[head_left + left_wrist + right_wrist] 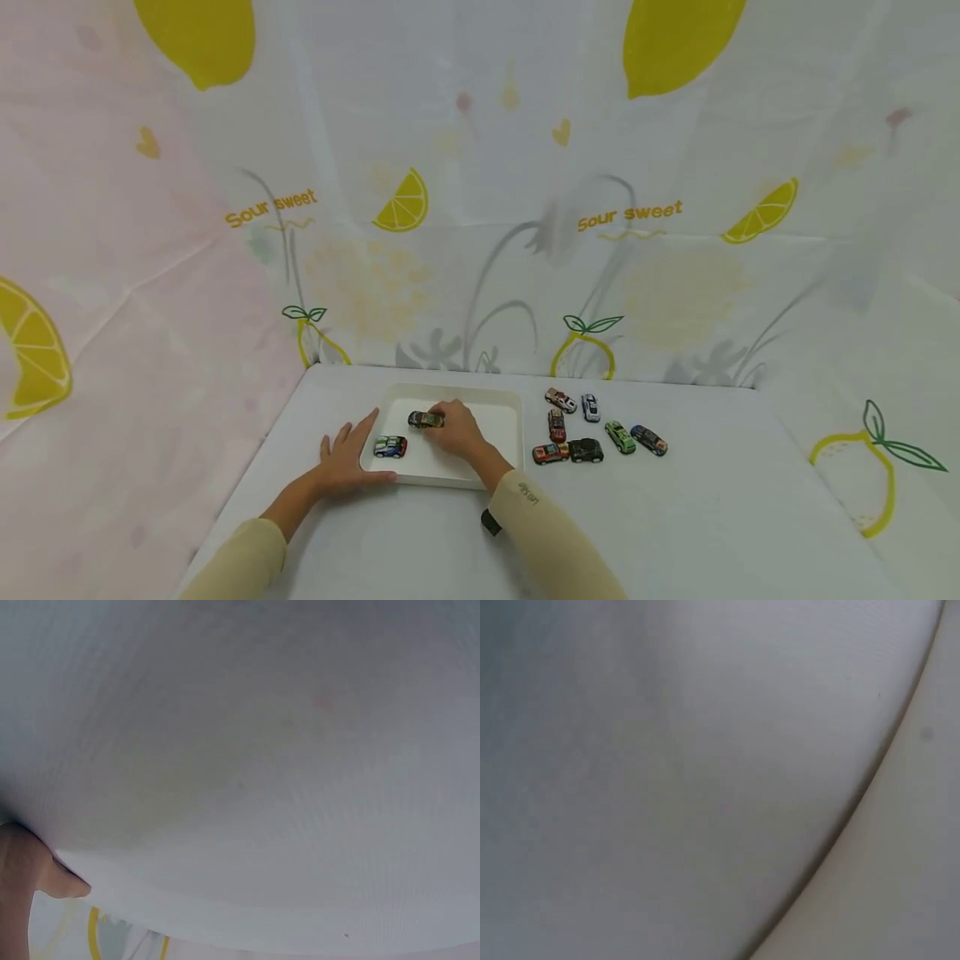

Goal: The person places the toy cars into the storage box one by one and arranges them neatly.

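Note:
In the head view, my right hand [454, 430] reaches over a white tray [450, 481] and pinches a dark patterned toy car [425, 420] by its right end. Inside the tray's left part sits another toy car [390, 447], blue, white and red. My left hand [345, 462] is spread at the tray's left front corner, its thumb along the front rim and its fingers by the left side. Only a bit of the left hand [30, 874] enters the left wrist view, at the lower left. The right wrist view shows no hand, just pale surfaces.
Right of the tray lie several toy cars, among them a red one [551, 452], a black one [586, 451], a green one [620, 437] and a dark blue one [649, 440]. A lemon-print cloth [480, 275] hangs behind the white table [712, 517].

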`<action>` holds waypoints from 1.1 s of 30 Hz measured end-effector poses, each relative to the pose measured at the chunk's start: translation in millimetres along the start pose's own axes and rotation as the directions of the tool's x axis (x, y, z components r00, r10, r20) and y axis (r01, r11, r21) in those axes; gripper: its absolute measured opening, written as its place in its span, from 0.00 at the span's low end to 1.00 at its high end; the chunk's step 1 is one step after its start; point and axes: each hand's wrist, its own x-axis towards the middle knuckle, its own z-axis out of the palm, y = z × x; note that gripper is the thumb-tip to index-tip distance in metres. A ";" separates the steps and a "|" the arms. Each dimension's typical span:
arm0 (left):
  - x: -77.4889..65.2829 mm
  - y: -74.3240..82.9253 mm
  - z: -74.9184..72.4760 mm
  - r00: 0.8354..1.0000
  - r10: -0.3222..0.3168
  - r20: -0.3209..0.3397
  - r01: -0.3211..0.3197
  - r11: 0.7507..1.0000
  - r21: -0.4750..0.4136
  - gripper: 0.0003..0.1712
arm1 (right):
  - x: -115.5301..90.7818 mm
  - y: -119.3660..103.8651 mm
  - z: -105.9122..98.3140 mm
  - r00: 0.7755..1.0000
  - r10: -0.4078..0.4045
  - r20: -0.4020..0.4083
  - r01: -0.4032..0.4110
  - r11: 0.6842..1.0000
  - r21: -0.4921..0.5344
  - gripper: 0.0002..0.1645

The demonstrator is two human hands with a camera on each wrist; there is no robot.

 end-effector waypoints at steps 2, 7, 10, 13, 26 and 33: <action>-0.2 1.6 0.2 1.000 0.002 -0.001 -0.002 1.000 0.001 0.68 | 0.0 0.0 1.1 1.000 0.009 -0.002 -0.009 1.000 0.007 0.17; 0.2 3.0 1.0 1.000 0.005 -0.003 -0.005 1.000 0.003 0.68 | 2.6 0.1 4.5 0.999 0.031 -0.009 -0.031 0.999 -0.019 0.18; 0.4 4.0 1.7 1.000 0.005 0.003 -0.005 1.000 0.003 0.68 | 3.8 1.9 6.7 0.999 0.037 0.003 -0.037 0.999 -0.008 0.18; -0.2 4.4 2.1 1.000 0.001 0.010 -0.001 1.000 0.004 0.68 | 4.0 3.4 8.0 0.999 0.031 0.023 -0.032 0.999 0.032 0.18; -1.3 0.3 3.0 0.999 0.034 -0.023 -0.034 0.999 -0.004 0.67 | 4.1 -1.3 11.2 0.998 0.018 0.060 -0.029 0.981 0.193 0.19; -1.1 1.2 -1.9 1.000 0.016 -0.007 -0.016 1.000 0.009 0.66 | 6.6 -0.5 17.9 0.994 0.091 0.063 -0.106 0.946 0.307 0.14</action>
